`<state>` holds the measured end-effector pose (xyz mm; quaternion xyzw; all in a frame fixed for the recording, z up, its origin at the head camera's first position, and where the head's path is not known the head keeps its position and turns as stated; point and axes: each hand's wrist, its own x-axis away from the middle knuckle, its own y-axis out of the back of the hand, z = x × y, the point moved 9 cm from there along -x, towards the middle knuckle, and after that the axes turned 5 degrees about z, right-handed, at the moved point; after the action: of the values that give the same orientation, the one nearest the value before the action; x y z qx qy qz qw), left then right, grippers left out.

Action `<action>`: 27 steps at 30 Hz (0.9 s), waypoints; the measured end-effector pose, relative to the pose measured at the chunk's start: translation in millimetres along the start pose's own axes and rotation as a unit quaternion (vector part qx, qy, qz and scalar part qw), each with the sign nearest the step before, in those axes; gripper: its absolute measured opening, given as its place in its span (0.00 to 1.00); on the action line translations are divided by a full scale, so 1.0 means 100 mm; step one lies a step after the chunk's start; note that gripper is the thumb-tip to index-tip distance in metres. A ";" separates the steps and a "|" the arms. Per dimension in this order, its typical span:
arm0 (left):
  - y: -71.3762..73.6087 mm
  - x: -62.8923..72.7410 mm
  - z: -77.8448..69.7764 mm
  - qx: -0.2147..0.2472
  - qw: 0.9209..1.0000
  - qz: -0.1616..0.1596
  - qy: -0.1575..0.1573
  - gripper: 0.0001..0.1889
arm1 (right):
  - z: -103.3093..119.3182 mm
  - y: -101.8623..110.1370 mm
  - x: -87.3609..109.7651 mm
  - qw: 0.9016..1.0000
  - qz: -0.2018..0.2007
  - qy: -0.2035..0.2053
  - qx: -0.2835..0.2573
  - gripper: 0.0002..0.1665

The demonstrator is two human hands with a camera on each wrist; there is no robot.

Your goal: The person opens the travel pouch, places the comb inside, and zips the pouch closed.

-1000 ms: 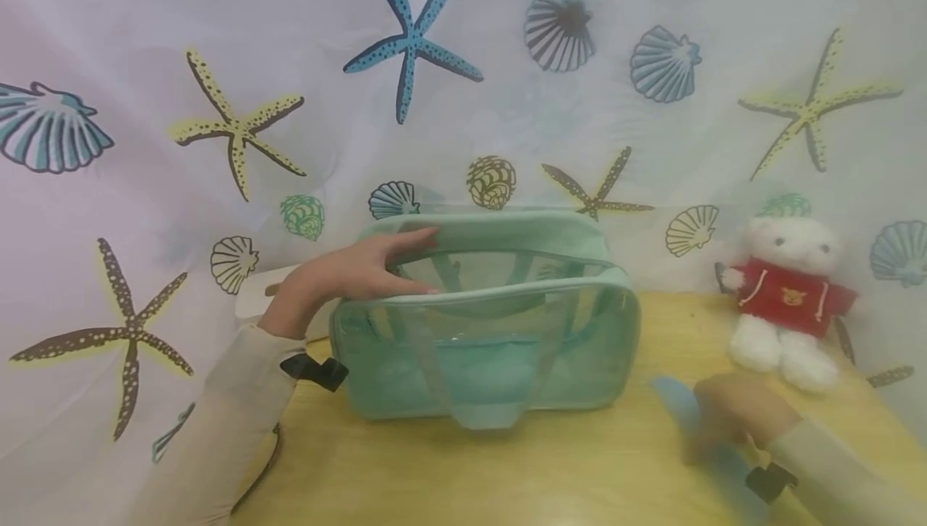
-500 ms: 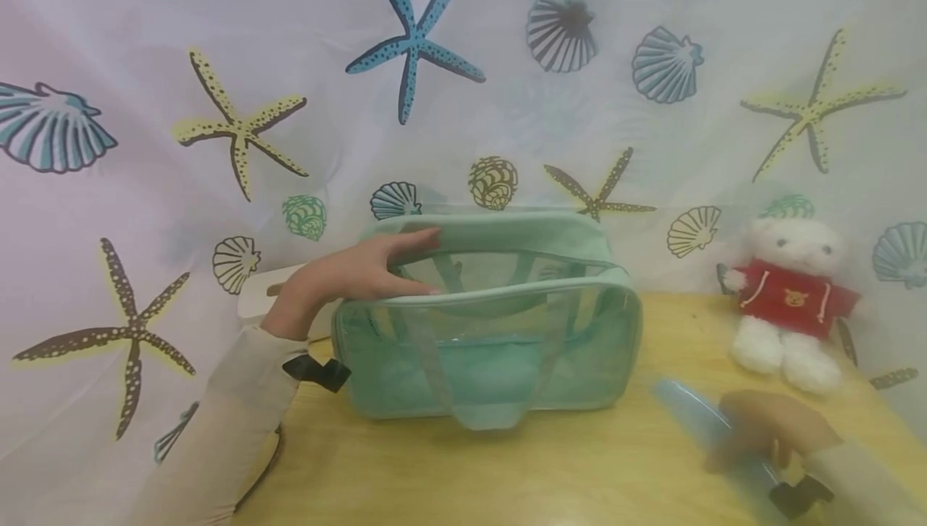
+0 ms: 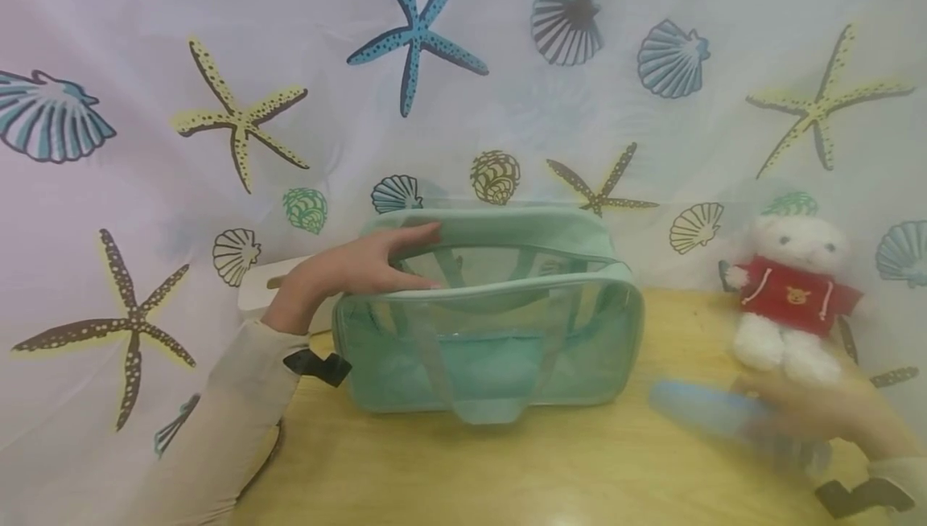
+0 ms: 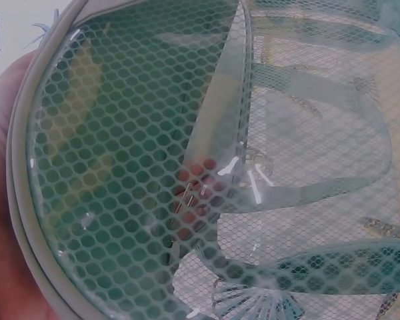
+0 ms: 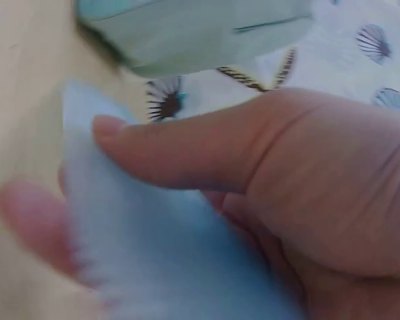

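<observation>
A mint-green toiletry bag [image 3: 492,381] with clear panels stands unzipped on the table. My left hand [image 3: 355,265] lies across the left end of its opening, thumb along the front rim and index finger straight towards the back rim. In the left wrist view, fingertips [image 4: 197,177] show through the bag's mesh-patterned clear side [image 4: 133,133]. My right hand [image 3: 818,405], blurred at the lower right, holds a light blue comb [image 5: 153,227]. The thumb presses on the comb's face and the fingers lie behind it; a toothed edge shows blurred in the right wrist view.
A white plush toy [image 3: 793,293] in a red hoodie sits at the back right, close behind my right hand. Behind the bag's left end lies a white object [image 3: 261,289]. A starfish-and-shell printed cloth [image 3: 471,124] hangs behind the wooden table [image 3: 449,478].
My right hand has moved rightwards with the comb, which has turned from steeply slanted to flatter. The left hand stays at the bag's opening.
</observation>
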<state>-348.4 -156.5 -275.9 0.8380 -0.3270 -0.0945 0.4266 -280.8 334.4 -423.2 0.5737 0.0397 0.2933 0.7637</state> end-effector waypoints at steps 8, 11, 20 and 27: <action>0.00 0.01 0.01 0.002 1.000 -0.002 0.002 0.52 | 0.11 0.20 0.14 0.986 -0.003 0.040 -0.163 0.36; 0.01 0.01 0.01 -0.003 1.000 -0.003 0.004 0.51 | 0.11 0.31 0.18 0.981 -0.010 0.078 -0.179 0.26; 0.01 0.00 -0.03 -0.001 1.000 -0.001 0.003 0.51 | 0.12 0.72 0.41 0.990 -0.023 -0.008 -0.139 0.28; 0.01 0.01 0.00 -0.004 1.000 -0.001 0.001 0.50 | 0.29 1.14 0.48 0.988 -0.126 -0.033 -0.081 0.31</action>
<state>-347.6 -157.6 -275.0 0.8368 -0.3252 -0.0954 0.4300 -275.3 352.7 -297.3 0.5098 0.0630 0.1778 0.8393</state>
